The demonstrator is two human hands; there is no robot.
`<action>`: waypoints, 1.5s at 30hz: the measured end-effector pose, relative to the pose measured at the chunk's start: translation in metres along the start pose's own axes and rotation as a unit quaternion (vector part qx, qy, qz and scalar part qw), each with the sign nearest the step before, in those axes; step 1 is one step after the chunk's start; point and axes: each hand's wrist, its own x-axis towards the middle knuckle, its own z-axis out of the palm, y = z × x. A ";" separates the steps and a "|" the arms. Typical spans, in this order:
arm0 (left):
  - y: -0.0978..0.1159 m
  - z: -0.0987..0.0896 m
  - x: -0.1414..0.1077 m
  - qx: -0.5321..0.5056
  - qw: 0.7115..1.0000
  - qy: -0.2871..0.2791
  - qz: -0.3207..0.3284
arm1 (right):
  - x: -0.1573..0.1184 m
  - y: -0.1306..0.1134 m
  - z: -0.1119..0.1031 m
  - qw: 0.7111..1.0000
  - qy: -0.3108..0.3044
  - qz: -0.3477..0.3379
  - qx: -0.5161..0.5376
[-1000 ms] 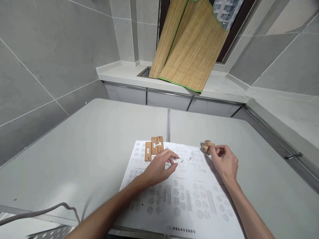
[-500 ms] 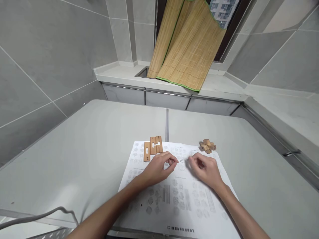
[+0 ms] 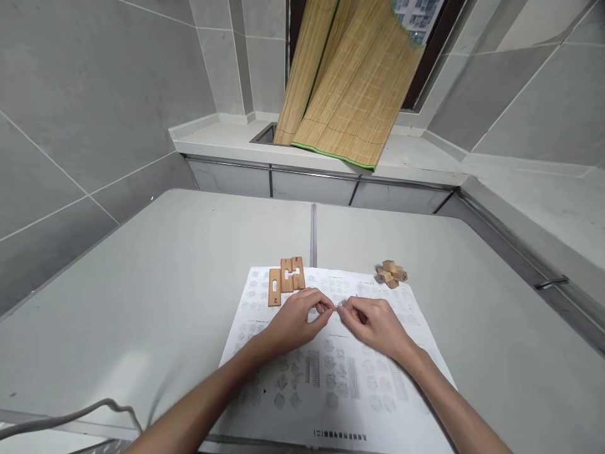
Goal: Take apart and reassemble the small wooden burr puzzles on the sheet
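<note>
My left hand [image 3: 302, 318] is closed in a pinch over the printed sheet [image 3: 350, 403]. My right hand [image 3: 373, 321] is pinched too, its fingertips meeting the left ones or nearly so. Whatever lies between the fingertips is too small to name. Just beyond my left hand lie flat wooden pieces with slots: one marked 2 [image 3: 275, 288] and two side by side [image 3: 286, 276], partly on the sheet. Past my right hand, an interlocking wooden burr puzzle [image 3: 391, 273] sits at the sheet's far right corner.
The sheet lies on a white table [image 3: 155, 271] split by a seam [image 3: 313, 236]. A grey cable [image 3: 70, 418] runs along the near left edge. Behind the table is a counter [image 3: 212, 142] with a bamboo mat [image 3: 352, 94] hanging over it.
My right hand has moved left and its fingertips have come up to those of my left hand. The left hand keeps its pinch. The camera view has shifted slightly.
</note>
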 end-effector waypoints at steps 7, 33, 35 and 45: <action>0.001 0.000 -0.001 0.000 1.000 -0.002 -0.003 | 0.000 0.001 0.002 1.000 0.008 -0.004 -0.001; -0.003 0.001 -0.002 0.031 0.999 0.014 0.024 | -0.001 0.003 0.002 1.000 0.007 -0.005 -0.004; -0.006 -0.001 -0.001 0.071 0.995 0.057 0.049 | -0.001 0.003 0.002 1.000 0.006 -0.005 -0.006; -0.034 -0.034 0.006 0.221 0.966 0.132 -0.004 | 0.000 0.001 0.002 1.000 0.011 -0.002 -0.011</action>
